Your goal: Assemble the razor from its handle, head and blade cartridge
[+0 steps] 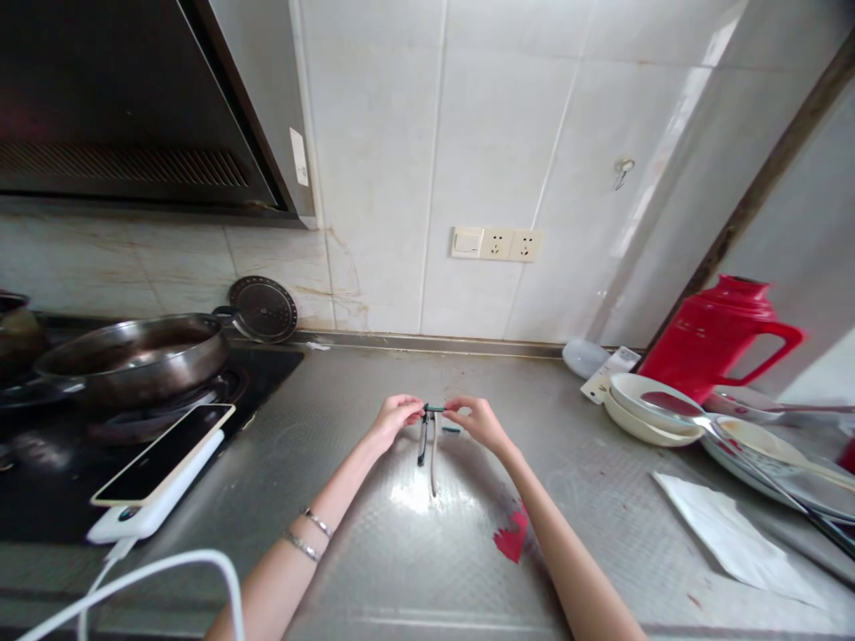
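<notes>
Both of my hands meet over the metal counter [374, 570]. Between them runs a short, thin dark green piece [434, 409], too small to name its kind. My left hand [395, 420] pinches its left end, thumb and fingertips together. At the right end, my right hand [477, 422] pinches it in the same way. Just below lie a thin black strip [422, 447] and a longer pale strip [435, 463]; whether they join the green piece I cannot tell. Another small green piece [451, 430] rests by my right fingers. Near my right forearm is a jagged red scrap [511, 536].
Left, a steel pan [140, 356] sits on the black stove [40, 499], with a phone [166, 454] on a white power bank [160, 499] at its edge. On the right are a red thermos [714, 338], stacked bowls [651, 436], plates [828, 490] and a white tissue [735, 534].
</notes>
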Action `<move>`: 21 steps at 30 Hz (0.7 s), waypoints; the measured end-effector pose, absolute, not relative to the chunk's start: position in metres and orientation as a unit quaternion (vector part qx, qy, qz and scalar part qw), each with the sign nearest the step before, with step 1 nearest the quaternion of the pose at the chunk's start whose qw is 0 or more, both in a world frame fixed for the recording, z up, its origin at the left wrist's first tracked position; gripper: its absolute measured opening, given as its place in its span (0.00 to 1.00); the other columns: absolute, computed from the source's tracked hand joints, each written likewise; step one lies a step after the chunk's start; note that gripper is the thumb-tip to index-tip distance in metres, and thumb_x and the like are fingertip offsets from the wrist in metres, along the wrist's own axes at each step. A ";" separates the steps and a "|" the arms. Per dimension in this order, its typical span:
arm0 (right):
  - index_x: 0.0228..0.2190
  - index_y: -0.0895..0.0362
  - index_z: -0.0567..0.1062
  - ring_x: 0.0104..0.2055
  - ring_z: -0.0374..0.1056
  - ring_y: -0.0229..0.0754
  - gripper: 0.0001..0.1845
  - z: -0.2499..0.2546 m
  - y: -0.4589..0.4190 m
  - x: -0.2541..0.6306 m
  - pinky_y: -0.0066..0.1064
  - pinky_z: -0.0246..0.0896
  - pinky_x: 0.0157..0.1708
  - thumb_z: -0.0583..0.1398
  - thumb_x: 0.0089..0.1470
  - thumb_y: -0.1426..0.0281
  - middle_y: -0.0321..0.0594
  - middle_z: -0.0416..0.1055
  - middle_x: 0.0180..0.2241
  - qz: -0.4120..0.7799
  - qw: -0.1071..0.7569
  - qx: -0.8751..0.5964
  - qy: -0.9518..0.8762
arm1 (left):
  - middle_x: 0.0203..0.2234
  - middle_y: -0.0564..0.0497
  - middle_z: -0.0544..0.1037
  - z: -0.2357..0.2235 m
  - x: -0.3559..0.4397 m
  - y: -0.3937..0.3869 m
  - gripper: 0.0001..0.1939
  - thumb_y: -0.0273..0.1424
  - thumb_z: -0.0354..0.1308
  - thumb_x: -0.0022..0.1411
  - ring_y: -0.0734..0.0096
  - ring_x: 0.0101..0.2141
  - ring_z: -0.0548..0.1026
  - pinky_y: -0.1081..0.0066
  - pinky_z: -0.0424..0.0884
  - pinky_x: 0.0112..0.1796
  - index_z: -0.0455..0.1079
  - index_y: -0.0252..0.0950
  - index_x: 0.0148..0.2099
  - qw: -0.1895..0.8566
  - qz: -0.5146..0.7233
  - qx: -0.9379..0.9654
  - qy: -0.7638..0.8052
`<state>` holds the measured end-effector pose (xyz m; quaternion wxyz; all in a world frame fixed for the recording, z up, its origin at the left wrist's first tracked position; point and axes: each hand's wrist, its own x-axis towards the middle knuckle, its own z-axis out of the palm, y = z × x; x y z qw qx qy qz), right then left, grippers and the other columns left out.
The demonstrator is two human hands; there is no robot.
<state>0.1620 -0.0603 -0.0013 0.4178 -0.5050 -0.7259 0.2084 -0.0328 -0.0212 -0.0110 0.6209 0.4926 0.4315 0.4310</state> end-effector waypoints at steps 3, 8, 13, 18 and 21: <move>0.27 0.58 0.77 0.33 0.69 0.41 0.10 -0.010 -0.055 0.179 0.31 0.60 0.37 0.60 0.45 0.65 0.40 0.75 0.29 0.197 0.397 -0.534 -0.720 | 0.19 0.52 0.73 -0.013 -0.034 -0.020 0.08 0.32 0.62 0.49 0.77 0.21 0.70 0.78 0.65 0.21 0.68 0.32 0.28 0.549 0.424 0.552 0.462; 0.24 0.58 0.77 0.33 0.67 0.40 0.09 -0.022 -0.050 0.197 0.30 0.59 0.37 0.61 0.43 0.65 0.40 0.73 0.30 0.198 0.377 -0.534 -0.730 | 0.13 0.57 0.66 -0.016 -0.034 -0.020 0.11 0.34 0.60 0.50 0.81 0.13 0.63 0.80 0.59 0.15 0.64 0.33 0.23 0.492 0.364 0.620 0.492; 0.24 0.58 0.77 0.32 0.66 0.40 0.09 -0.026 -0.049 0.196 0.30 0.59 0.37 0.61 0.43 0.65 0.40 0.72 0.29 0.197 0.363 -0.534 -0.738 | 0.12 0.56 0.67 -0.019 -0.033 -0.023 0.11 0.34 0.59 0.50 0.81 0.12 0.63 0.80 0.59 0.15 0.65 0.33 0.23 0.485 0.301 0.641 0.513; 0.23 0.57 0.77 0.29 0.65 0.38 0.07 -0.033 -0.046 0.197 0.30 0.59 0.36 0.62 0.42 0.66 0.36 0.70 0.25 0.187 0.358 -0.537 -0.740 | 0.12 0.55 0.67 -0.018 -0.032 -0.027 0.10 0.32 0.58 0.51 0.80 0.12 0.63 0.79 0.61 0.15 0.65 0.33 0.22 0.470 0.282 0.656 0.519; 0.23 0.57 0.77 0.28 0.64 0.37 0.07 -0.039 -0.043 0.198 0.29 0.59 0.35 0.62 0.42 0.66 0.36 0.69 0.25 0.177 0.345 -0.540 -0.747 | 0.11 0.55 0.66 -0.017 -0.031 -0.028 0.10 0.31 0.56 0.51 0.79 0.11 0.63 0.79 0.60 0.14 0.64 0.34 0.22 0.443 0.278 0.666 0.532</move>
